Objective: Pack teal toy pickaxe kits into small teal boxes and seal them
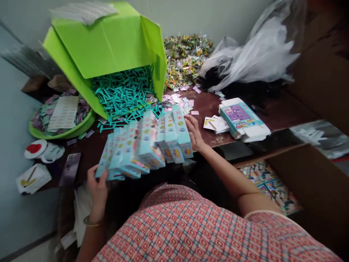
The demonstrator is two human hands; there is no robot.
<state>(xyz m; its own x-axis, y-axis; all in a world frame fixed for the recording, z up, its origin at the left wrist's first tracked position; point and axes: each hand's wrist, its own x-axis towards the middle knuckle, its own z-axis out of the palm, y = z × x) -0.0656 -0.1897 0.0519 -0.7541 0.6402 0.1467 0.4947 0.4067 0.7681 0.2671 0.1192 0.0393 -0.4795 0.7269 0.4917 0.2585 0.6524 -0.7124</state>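
Note:
A row of several light blue printed boxes (148, 143) is pressed between both hands at the table's front edge, leaning unevenly. My left hand (98, 183) holds the left end, its fingers bent round the last box. My right hand (194, 134) is against the right end, with fingers behind the outermost box. Behind the row, teal plastic pieces (122, 94) spill from a tilted green bin (109, 47). Small pink and silver packets (177, 100) lie just beyond the boxes.
Flattened blue and purple cartons (244, 116) and white cards (215, 123) lie right. A green basket (89, 122), lidded mug (50, 152), phone (71, 169) and card stack (34, 178) are left. An open cardboard box (321, 185) stands low right; plastic bags (261, 54) lie behind.

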